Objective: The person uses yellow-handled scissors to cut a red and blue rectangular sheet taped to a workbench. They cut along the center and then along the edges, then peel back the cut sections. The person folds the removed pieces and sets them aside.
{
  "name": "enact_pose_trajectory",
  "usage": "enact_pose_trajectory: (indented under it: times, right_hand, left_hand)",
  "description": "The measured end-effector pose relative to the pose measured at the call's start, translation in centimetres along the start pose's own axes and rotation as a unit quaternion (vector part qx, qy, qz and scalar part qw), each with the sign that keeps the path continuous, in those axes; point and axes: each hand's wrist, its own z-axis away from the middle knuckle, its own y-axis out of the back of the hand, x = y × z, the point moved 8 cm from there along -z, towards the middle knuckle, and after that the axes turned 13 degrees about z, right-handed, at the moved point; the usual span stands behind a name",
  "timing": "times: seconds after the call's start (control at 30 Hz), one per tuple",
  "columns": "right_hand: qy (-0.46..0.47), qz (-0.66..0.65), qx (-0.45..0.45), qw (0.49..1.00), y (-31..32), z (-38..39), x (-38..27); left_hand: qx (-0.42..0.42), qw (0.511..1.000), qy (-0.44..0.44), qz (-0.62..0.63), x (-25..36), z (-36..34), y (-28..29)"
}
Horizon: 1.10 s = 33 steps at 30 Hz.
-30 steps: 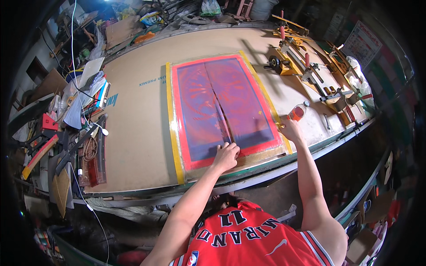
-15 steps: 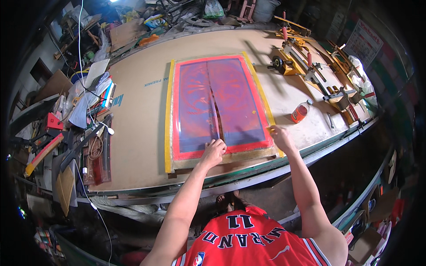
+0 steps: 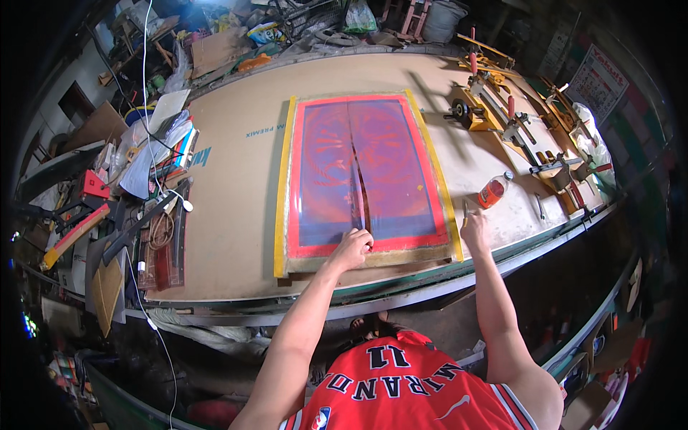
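Note:
A screen-printing frame, edged in red and yellow, carries a purple sheet with a long dark split down its middle. My left hand has curled fingers closed at the lower end of that split, gripping the sheet's edge. My right hand is just off the frame's lower right edge, closed around a small thin tool that I cannot identify. Behind it stand a bottle with red liquid and, farther right, a small metal wrench.
The large tan board bears yellow jigs with red-handled clamps on the right. Tools, papers and offcuts crowd the left, with a white cable hanging over them. Sacks and clutter line the back.
The view has shifted a little. My right hand has moved slightly down and outward from the yellow edge. My left hand stays at the split's lower end.

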Motion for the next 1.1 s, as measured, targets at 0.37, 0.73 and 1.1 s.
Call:
enact_pose_trajectory:
  times: [0.37,0.73,1.1]
  right_hand:
    - [0.353,-0.281,-0.150,0.880,4.3,6.8,-23.3]
    - [0.430,-0.198,-0.223,0.853,1.1,4.3,-25.0]
    - [0.382,-0.214,-0.251,0.863,-1.0,4.6,-25.3]
  left_hand:
    - [0.009,0.996,-0.031,-0.078,2.0,0.6,-0.6]
    - [0.062,0.989,-0.032,-0.132,2.1,1.1,-0.9]
    - [0.095,0.989,-0.014,-0.113,0.9,0.9,-0.3]
